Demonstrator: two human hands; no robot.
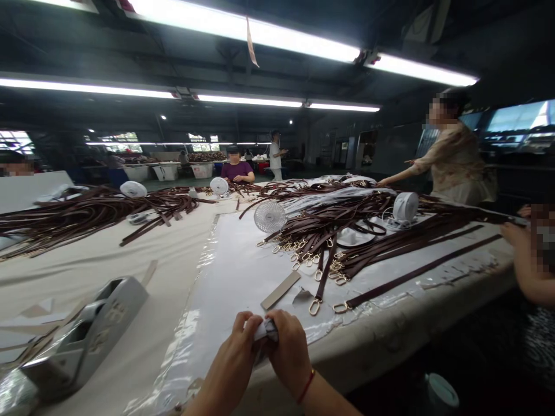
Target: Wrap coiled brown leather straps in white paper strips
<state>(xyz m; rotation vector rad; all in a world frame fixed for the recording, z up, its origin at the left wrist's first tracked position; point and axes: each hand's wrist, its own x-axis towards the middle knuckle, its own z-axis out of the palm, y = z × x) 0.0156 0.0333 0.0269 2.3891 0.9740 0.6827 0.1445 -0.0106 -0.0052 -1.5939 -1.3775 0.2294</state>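
Note:
My left hand (234, 361) and my right hand (291, 353) are close together at the near edge of the table. Both are closed on a small white and grey piece (266, 329), pinched between thumbs and fingers. It looks folded or wrapped, but the fingers cover most of it and its kind is unclear. Just beyond my hands, a flat tan strip (281, 290) and a torn grey scrap (302, 296) lie on the white sheet (229, 260). To their right is a dark brown strap (390, 286) with a gold clasp (340, 308).
Brown straps (316, 219) with gold clasps are heaped ahead, around small white fans (269, 217). A tape dispenser (93, 329) stands at left. Another person's arm (526, 266) reaches in at right; a standing person (455, 153) leans over the far side. A lidded cup (441, 393) is below the edge.

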